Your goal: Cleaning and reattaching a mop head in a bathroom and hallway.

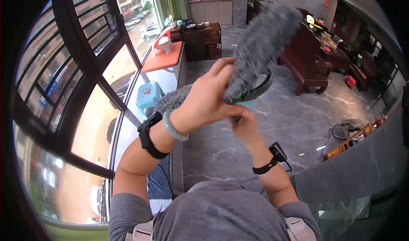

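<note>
A long, shaggy grey mop or duster head (265, 42) is held up in front of me, blurred along its far end. Under it show a teal flat piece (248, 103) and a dark curved bar (263, 86). My left hand (209, 90) grips the near end of the grey pile, fingers behind it and thumb stretched to the right. Just below, my right hand (246, 125) pinches a small dark end of the same tool, its fingertips close to my left thumb. More grey shaggy fabric (174, 98) shows behind my left forearm; whether it joins the head is hidden.
Tall dark-framed windows (96, 68) line the left, with a light blue plastic stool (150, 94) and an orange-topped table (164, 57) beside them. A carved wooden bench (302, 58) stands ahead right. A fan (348, 127) sits at right, near a grey stone counter (351, 170).
</note>
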